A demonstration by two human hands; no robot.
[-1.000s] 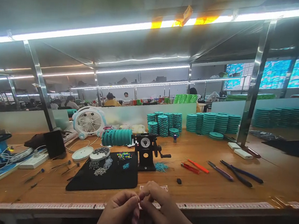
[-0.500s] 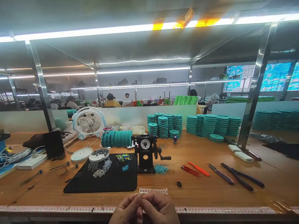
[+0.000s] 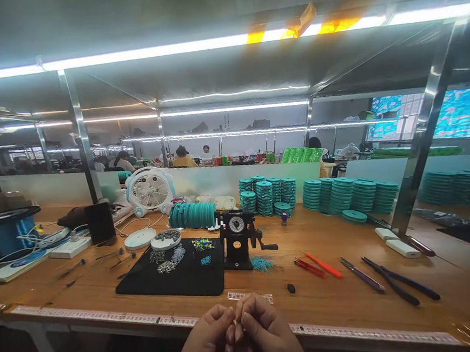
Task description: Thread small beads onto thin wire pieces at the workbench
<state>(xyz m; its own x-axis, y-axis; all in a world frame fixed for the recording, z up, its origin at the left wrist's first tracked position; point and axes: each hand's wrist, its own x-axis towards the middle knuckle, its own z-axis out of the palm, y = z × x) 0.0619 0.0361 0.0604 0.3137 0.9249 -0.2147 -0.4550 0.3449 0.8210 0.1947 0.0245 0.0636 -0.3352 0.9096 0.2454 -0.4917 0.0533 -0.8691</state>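
My left hand point(image 3: 209, 338) and my right hand point(image 3: 266, 333) meet at the table's front edge, fingertips pinched together. Whatever sits between the fingers is too small or too hidden to make out. Just beyond them a short strip of measuring tape point(image 3: 250, 297) is stuck to the wood. Behind and to the left lies a black mat point(image 3: 186, 283) bearing small piles of metal bits, coloured beads point(image 3: 203, 243) and short turquoise pieces point(image 3: 206, 260). A black hand-cranked winder point(image 3: 238, 241) with a dial carries a row of turquoise spools point(image 3: 193, 215).
Pliers point(image 3: 400, 281), tweezers point(image 3: 361, 275) and orange-handled tools point(image 3: 321, 264) lie on the right. Stacks of turquoise spools point(image 3: 341, 197) line the back. A white fan point(image 3: 149, 190), a white dish point(image 3: 140, 239) and a blue wire reel point(image 3: 8, 234) stand left. Other people sit far behind.
The whole view has shifted, so the table things appear slightly further right. My hands stay together at the edge; the right fingers have risen a little and bent over the left fingertips.
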